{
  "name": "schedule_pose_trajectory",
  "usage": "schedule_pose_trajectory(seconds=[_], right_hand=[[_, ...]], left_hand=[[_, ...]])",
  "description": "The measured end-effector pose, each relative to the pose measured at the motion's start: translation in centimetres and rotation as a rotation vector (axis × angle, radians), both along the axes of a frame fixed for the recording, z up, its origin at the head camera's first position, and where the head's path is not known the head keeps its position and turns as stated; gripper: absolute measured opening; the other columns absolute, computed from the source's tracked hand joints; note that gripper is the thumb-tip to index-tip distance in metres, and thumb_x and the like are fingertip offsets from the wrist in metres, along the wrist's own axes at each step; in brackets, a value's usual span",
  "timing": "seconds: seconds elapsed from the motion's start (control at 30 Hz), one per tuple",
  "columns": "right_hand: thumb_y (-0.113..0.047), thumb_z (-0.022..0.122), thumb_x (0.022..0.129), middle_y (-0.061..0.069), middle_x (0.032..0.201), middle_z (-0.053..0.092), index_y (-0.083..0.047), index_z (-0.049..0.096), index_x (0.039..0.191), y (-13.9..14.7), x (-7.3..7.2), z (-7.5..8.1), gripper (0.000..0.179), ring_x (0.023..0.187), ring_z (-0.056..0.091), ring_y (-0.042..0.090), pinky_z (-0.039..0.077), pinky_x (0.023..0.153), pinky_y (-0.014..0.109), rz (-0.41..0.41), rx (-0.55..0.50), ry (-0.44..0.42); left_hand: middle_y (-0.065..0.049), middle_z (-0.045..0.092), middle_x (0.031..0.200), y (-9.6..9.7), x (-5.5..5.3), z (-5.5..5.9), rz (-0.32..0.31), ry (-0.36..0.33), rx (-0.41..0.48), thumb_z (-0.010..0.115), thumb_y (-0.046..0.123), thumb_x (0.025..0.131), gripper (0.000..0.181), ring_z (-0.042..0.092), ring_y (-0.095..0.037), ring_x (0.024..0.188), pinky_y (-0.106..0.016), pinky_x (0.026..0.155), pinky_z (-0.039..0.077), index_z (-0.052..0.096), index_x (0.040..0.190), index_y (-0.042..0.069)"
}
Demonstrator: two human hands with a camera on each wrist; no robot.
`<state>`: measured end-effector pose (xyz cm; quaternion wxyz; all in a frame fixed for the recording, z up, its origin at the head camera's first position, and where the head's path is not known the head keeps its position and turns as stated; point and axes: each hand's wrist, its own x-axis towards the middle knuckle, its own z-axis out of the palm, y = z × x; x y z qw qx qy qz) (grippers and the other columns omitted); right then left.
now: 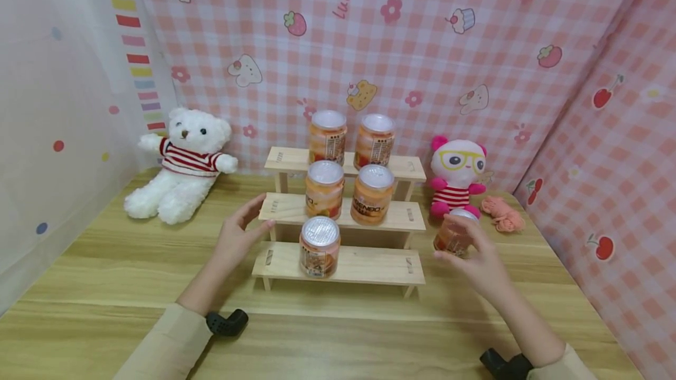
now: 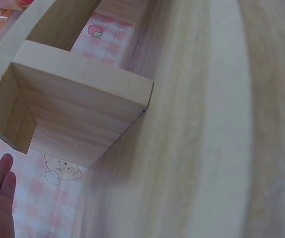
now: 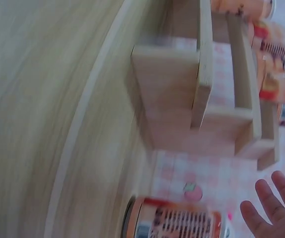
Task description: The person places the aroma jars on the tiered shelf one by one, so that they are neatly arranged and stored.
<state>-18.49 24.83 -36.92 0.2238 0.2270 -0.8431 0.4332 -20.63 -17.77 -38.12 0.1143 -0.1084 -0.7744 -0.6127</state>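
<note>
A three-step wooden shelf [image 1: 369,264] bears clear jars of orange fruit with silvery lids. Two stand on the top step, the left one [image 1: 327,139] beside the right one [image 1: 374,142]. The middle step holds another pair, a left jar [image 1: 324,191] and a right jar [image 1: 372,195]. One jar [image 1: 320,248] sits on the bottom step, left of its middle. My left hand [image 1: 237,236] is at the left end of the middle step, fingers extended. Right of the shelf, my right hand [image 1: 477,260] is at a jar [image 3: 177,220] on the table, fingers spread and not closed round it.
A white teddy bear [image 1: 185,163] sits at the back left. Behind the right-hand jar are a pink panda doll [image 1: 457,169] and a coil of pink yarn [image 1: 503,214]. Checked cloth [image 1: 327,69] hangs behind the wooden table [image 1: 317,333].
</note>
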Motion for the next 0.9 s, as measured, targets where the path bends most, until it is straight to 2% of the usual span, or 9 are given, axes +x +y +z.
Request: schedule_pose_trajectory(seconds=[0.17,0.27,0.33,0.4,0.43,0.5,0.67,0.77,0.9], right_hand=[[0.004,0.083,0.069,0.015,0.125,0.055,0.001,0.055,0.128,1.6,-0.3,0.1,0.066,0.108,0.051,0.006,0.039,0.091,0.018,-0.063,0.016,-0.042],[-0.001,0.083,0.072,0.013,0.129,0.053,-0.001,0.055,0.130,2.4,-0.5,0.2,0.065,0.115,0.046,0.005,0.038,0.096,0.025,-0.098,0.041,-0.060],[-0.002,0.083,0.072,0.013,0.132,0.052,-0.002,0.055,0.129,2.9,-0.7,0.1,0.064,0.119,0.041,0.000,0.036,0.099,0.024,-0.110,0.051,-0.059],[-0.001,0.083,0.072,0.015,0.133,0.051,-0.001,0.055,0.129,3.3,-1.0,-0.1,0.064,0.121,0.039,0.001,0.035,0.100,0.027,-0.118,0.054,-0.058],[-0.001,0.083,0.072,0.016,0.133,0.051,-0.001,0.055,0.129,3.5,-1.2,-0.3,0.063,0.121,0.039,0.001,0.034,0.099,0.024,-0.121,0.054,-0.058],[-0.001,0.082,0.073,0.017,0.133,0.050,0.000,0.054,0.129,3.9,-1.5,-0.4,0.063,0.124,0.039,0.007,0.034,0.100,0.031,-0.126,0.053,-0.067],[-0.004,0.082,0.074,0.021,0.137,0.045,0.001,0.051,0.132,4.7,-2.3,-0.6,0.066,0.130,0.035,0.031,0.030,0.100,0.058,-0.117,0.034,-0.119],[-0.005,0.082,0.075,0.023,0.139,0.043,0.002,0.049,0.133,5.1,-2.9,-0.9,0.067,0.129,0.033,0.039,0.028,0.100,0.063,-0.108,0.023,-0.148],[-0.004,0.080,0.076,0.024,0.138,0.043,0.003,0.047,0.136,5.6,-3.6,-1.4,0.069,0.124,0.037,0.042,0.029,0.097,0.063,-0.098,0.023,-0.169]], left_hand=[[-0.024,0.040,0.143,-0.1,-0.1,-0.1,-0.003,0.005,0.003,0.067,0.004,0.089,0.058,0.036,-0.042,0.131,-0.052,0.107,0.030,0.042,0.141,-0.005],[-0.022,0.041,0.143,-0.5,-1.1,-1.4,-0.002,0.013,0.008,0.068,0.007,0.089,0.059,0.036,-0.039,0.132,-0.051,0.108,0.030,0.042,0.142,-0.002],[-0.020,0.042,0.143,-0.8,-1.7,-2.3,0.001,0.020,0.008,0.069,0.009,0.089,0.059,0.037,-0.037,0.132,-0.050,0.108,0.031,0.043,0.142,0.001],[-0.018,0.043,0.143,-1.0,-2.2,-3.0,0.003,0.030,0.009,0.070,0.012,0.089,0.060,0.038,-0.035,0.132,-0.050,0.107,0.031,0.044,0.142,0.003],[-0.017,0.044,0.143,-1.0,-2.2,-3.1,0.003,0.037,0.006,0.070,0.013,0.089,0.060,0.038,-0.035,0.131,-0.050,0.107,0.032,0.044,0.142,0.004],[-0.018,0.044,0.143,-1.0,-2.2,-3.2,0.000,0.046,0.004,0.070,0.014,0.089,0.060,0.038,-0.036,0.131,-0.050,0.107,0.032,0.044,0.142,0.004],[-0.017,0.044,0.143,-1.0,-2.2,-3.2,0.000,0.048,-0.001,0.070,0.015,0.089,0.061,0.039,-0.036,0.131,-0.050,0.106,0.032,0.044,0.142,0.004],[-0.017,0.043,0.143,-1.0,-2.2,-3.2,0.003,0.041,0.001,0.070,0.015,0.089,0.061,0.038,-0.036,0.131,-0.049,0.107,0.032,0.044,0.142,0.004],[-0.018,0.043,0.144,-1.0,-2.0,-3.1,-0.001,0.041,0.000,0.070,0.015,0.089,0.061,0.038,-0.037,0.132,-0.049,0.107,0.031,0.044,0.142,0.003]])
